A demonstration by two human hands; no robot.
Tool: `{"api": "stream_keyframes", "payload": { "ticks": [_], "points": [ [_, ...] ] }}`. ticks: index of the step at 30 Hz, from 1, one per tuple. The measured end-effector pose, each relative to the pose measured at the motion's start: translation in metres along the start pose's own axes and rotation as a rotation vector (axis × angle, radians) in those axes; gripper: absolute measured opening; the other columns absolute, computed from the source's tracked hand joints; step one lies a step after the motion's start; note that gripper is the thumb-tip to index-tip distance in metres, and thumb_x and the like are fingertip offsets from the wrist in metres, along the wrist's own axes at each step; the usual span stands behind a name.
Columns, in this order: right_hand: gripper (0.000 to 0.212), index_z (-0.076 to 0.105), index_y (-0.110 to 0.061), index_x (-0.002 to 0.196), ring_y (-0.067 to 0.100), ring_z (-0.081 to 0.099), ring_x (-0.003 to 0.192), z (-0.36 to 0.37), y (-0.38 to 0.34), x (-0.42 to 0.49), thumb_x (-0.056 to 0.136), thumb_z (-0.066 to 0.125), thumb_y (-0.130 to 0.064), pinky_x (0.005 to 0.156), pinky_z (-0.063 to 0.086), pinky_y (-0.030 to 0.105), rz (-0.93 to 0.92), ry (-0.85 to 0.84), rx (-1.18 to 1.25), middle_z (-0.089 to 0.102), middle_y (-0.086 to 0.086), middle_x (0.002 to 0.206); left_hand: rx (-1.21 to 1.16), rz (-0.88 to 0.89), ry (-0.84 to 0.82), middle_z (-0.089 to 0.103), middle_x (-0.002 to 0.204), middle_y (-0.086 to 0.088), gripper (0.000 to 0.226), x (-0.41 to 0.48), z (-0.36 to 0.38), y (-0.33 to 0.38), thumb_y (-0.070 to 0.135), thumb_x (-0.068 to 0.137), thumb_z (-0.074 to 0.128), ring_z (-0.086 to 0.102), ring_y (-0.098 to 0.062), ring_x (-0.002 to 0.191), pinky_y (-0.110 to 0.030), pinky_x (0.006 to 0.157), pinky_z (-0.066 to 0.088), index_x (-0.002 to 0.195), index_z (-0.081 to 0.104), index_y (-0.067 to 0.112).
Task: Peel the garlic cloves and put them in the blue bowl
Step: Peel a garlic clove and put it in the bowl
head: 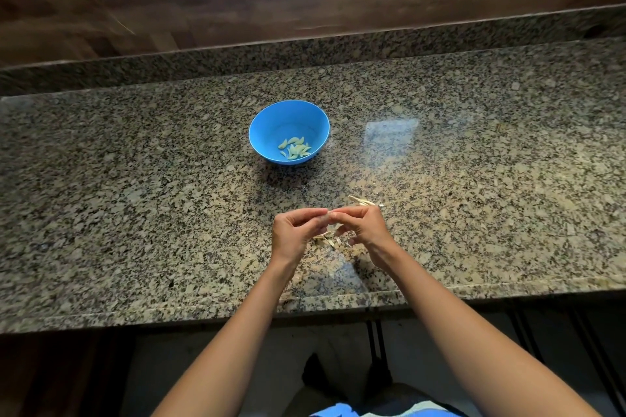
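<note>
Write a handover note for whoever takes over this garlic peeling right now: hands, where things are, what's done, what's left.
The left hand and right hand both pinch one garlic clove, mostly hidden, above the counter.
The blue bowl sits beyond the hands, holding a small pile of peeled cloves: done.
Loose papery skins lie on the counter under the hands.
Left: finish this clove, drop it in the bowl. No other unpeeled cloves visible.

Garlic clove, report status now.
Left hand and right hand pinch small pale garlic clove. Round blue plastic bowl holds peeled cloves. Only papery skins beneath the hands.
</note>
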State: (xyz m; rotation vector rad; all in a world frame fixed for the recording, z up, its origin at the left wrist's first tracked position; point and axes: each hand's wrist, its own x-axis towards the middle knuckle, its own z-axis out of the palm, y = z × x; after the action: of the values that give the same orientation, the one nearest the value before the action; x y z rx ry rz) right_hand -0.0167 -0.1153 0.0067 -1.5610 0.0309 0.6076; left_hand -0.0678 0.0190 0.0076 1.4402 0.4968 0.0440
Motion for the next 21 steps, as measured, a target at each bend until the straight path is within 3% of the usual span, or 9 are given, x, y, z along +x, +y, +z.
{"api": "stream_keyframes", "payload": {
  "ticks": [8, 15, 18, 21],
  "points": [
    [0.003, 0.068, -0.005, 0.08, 0.01, 0.057, 0.053, 0.0055, 0.0008, -0.0015, 0.081, 0.065, -0.006, 0.041, 0.04, 0.018, -0.015, 0.053, 0.001, 0.067, 0.006, 0.07, 0.387, 0.19, 0.012, 0.072, 0.091, -0.002, 0.026, -0.0013, 0.0034, -0.0043, 0.016, 0.078, 0.072, 0.069, -0.013, 0.08, -0.025, 0.07, 0.057, 0.103, 0.07, 0.007],
    [0.004, 0.068, -0.002, 0.081, 0.01, 0.058, 0.054, 0.0048, 0.0, -0.001, 0.081, 0.064, -0.003, 0.041, 0.04, 0.017, 0.008, 0.047, -0.031, 0.067, 0.007, 0.07, 0.029, -0.055, -0.033, 0.071, 0.081, -0.015, 0.023, 0.0034, -0.0019, 0.002, -0.004, 0.077, 0.069, 0.066, -0.022, 0.066, -0.029, 0.063, 0.058, 0.099, 0.068, 0.004],
    [0.004, 0.07, -0.008, 0.078, 0.012, 0.06, 0.06, 0.0079, 0.0035, 0.0004, 0.08, 0.067, -0.008, 0.045, 0.044, 0.019, -0.085, 0.112, -0.19, 0.068, 0.006, 0.072, -0.004, -0.067, -0.02, 0.072, 0.086, -0.016, 0.014, 0.0019, -0.0007, -0.0005, 0.002, 0.077, 0.07, 0.067, -0.027, 0.075, -0.032, 0.071, 0.058, 0.091, 0.071, 0.005],
    [0.004, 0.071, -0.014, 0.077, 0.009, 0.061, 0.061, 0.0087, 0.0057, 0.002, 0.08, 0.068, -0.015, 0.054, 0.05, 0.02, -0.211, 0.153, -0.38, 0.067, -0.003, 0.067, -0.074, -0.124, -0.03, 0.072, 0.087, -0.015, 0.023, -0.0004, 0.0008, 0.0016, 0.014, 0.073, 0.074, 0.066, -0.025, 0.075, -0.035, 0.077, 0.055, 0.093, 0.071, 0.003]
  ]
}}
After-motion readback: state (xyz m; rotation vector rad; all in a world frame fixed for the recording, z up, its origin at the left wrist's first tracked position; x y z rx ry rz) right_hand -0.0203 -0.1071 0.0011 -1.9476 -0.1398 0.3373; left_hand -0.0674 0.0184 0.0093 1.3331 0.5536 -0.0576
